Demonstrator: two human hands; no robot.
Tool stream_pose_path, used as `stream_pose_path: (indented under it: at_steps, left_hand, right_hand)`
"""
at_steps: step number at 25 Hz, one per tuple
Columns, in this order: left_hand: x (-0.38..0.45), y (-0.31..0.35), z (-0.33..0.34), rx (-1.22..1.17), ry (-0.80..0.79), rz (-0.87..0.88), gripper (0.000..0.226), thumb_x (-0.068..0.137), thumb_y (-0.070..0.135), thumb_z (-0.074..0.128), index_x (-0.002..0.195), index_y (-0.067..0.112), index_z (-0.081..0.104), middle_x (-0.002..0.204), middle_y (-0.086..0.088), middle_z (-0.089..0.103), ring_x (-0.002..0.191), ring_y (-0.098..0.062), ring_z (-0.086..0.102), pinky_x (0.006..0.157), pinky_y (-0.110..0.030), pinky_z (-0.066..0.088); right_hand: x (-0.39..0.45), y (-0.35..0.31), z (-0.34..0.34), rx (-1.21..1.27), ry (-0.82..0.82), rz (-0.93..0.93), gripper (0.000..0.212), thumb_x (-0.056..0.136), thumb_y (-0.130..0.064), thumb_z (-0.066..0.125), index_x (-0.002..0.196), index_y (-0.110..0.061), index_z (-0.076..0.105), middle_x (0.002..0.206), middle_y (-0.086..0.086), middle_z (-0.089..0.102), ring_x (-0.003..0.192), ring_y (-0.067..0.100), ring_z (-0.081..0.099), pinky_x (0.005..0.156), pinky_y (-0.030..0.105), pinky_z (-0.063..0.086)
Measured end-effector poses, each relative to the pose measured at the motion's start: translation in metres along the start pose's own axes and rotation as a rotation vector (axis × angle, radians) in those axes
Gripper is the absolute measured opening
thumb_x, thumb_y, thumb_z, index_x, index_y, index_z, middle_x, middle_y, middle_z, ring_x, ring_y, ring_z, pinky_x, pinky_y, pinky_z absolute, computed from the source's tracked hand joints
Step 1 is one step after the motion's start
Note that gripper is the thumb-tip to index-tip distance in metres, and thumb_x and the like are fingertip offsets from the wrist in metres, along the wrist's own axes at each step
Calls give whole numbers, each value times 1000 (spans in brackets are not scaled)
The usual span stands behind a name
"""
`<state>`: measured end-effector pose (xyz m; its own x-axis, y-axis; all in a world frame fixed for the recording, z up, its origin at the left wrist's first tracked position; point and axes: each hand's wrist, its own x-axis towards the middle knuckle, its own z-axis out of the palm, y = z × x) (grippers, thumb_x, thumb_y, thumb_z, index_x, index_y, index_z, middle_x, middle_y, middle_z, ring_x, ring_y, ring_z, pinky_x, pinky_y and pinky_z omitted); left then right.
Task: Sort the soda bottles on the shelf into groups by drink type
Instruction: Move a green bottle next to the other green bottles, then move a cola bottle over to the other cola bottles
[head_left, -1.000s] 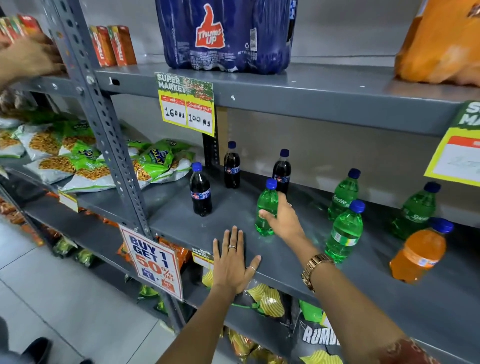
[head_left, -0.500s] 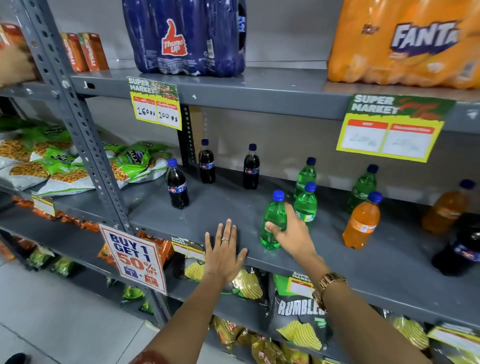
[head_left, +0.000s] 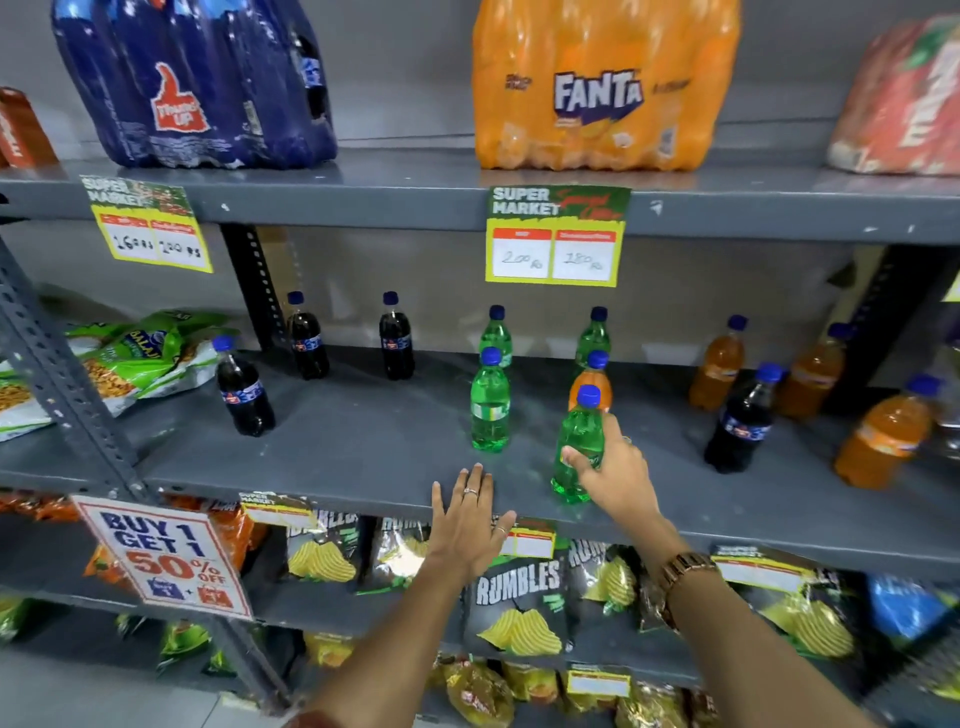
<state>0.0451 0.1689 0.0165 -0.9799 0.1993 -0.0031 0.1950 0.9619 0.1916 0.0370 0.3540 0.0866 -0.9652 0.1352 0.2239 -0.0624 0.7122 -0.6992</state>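
Observation:
My right hand (head_left: 615, 470) grips a green soda bottle (head_left: 577, 441) standing near the front edge of the grey middle shelf (head_left: 363, 441). My left hand (head_left: 467, 525) lies flat and open on the shelf's front edge. Another green bottle (head_left: 489, 402) stands to the left, with two more green bottles (head_left: 496, 332) (head_left: 595, 332) at the back. An orange bottle (head_left: 592, 382) stands right behind the held one. Three dark cola bottles (head_left: 244, 387) (head_left: 306, 338) (head_left: 396, 338) stand at the left. Right of centre a cola bottle (head_left: 743, 421) stands among orange bottles (head_left: 719, 364) (head_left: 883, 436).
Large Thums Up (head_left: 197, 83) and Fanta (head_left: 602, 88) multipacks sit on the top shelf (head_left: 395, 202). Price tags (head_left: 556, 236) hang from its edge. Snack bags (head_left: 135, 358) lie left of an upright post (head_left: 62, 384). Chip bags (head_left: 519, 597) fill the lower shelf.
My right hand has carried the green bottle rightward along the shelf front, past the other green bottle. My view panned right, showing more orange bottles. My left hand stayed flat.

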Motion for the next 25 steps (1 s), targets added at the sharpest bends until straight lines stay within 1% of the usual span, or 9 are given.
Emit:
stream_pose_path:
  at_steps: [2, 4, 8, 11, 13, 16, 21, 23, 25]
  left_hand:
    - [3, 17, 6, -11, -3, 45, 99, 69, 68, -13, 147, 11, 8, 158, -6, 4, 144, -22, 1, 113, -55, -3]
    - [7, 31, 11, -16, -22, 79, 116, 57, 76, -24, 147, 12, 11, 158, -6, 6, 144, -22, 2, 112, -57, -4]
    - [13, 57, 13, 4, -21, 75, 133, 42, 75, -41, 146, 12, 13, 158, -7, 11, 144, -24, 5, 109, -62, -9]
    - [16, 73, 16, 2, -30, 60, 138, 37, 75, -43, 147, 11, 9, 158, -10, 7, 144, -28, 1, 109, -61, -11]
    - [17, 82, 18, 21, -54, 42, 136, 38, 79, -40, 147, 11, 4, 158, -12, 2, 144, -31, -3, 110, -60, -9]
    - [17, 87, 23, 91, -47, 35, 115, 54, 75, -18, 147, 9, 4, 157, -15, 2, 143, -37, -2, 111, -61, -2]
    - [20, 87, 26, 165, -72, 27, 106, 62, 72, -10, 146, 9, 1, 157, -15, -1, 143, -37, -4, 111, -60, 0]
    - [21, 86, 25, 185, -92, 32, 92, 80, 72, 9, 146, 9, 0, 157, -16, -3, 142, -38, -6, 112, -60, -1]
    - [22, 85, 22, 183, -112, 45, 86, 88, 67, 24, 147, 9, -1, 157, -16, -5, 142, -38, -7, 112, -59, -1]
  right_hand:
    - [2, 12, -13, 13, 29, 39, 58, 82, -26, 63, 131, -12, 34, 104, 29, 62, 101, 45, 55, 82, 44, 44]
    - [4, 22, -24, 8, 47, 63, 60, 83, -25, 63, 132, -11, 32, 105, 30, 60, 102, 45, 54, 83, 44, 44]
    - [17, 41, -40, 40, 46, 126, 60, 86, -22, 60, 135, -10, 27, 114, 32, 56, 107, 46, 52, 87, 45, 44]
    - [29, 52, -47, 67, 15, 139, 59, 87, -22, 58, 135, -12, 25, 119, 28, 57, 109, 44, 53, 89, 45, 44]
    - [36, 55, -47, 78, -8, 149, 60, 88, -21, 57, 136, -13, 22, 122, 27, 55, 111, 43, 52, 90, 44, 44]
    - [47, 57, -45, 128, -8, 143, 61, 88, -18, 57, 137, -14, 21, 123, 24, 55, 112, 41, 52, 92, 46, 44]
    - [61, 60, -45, 157, -17, 134, 62, 88, -17, 56, 138, -15, 20, 125, 20, 56, 115, 38, 52, 95, 44, 43]
    - [64, 62, -46, 139, -33, 133, 66, 88, -19, 56, 140, -16, 16, 128, 20, 54, 117, 37, 51, 96, 43, 42]
    - [68, 64, -49, 158, -74, 153, 73, 87, -22, 59, 142, -21, 11, 131, 18, 52, 120, 35, 50, 99, 43, 41]
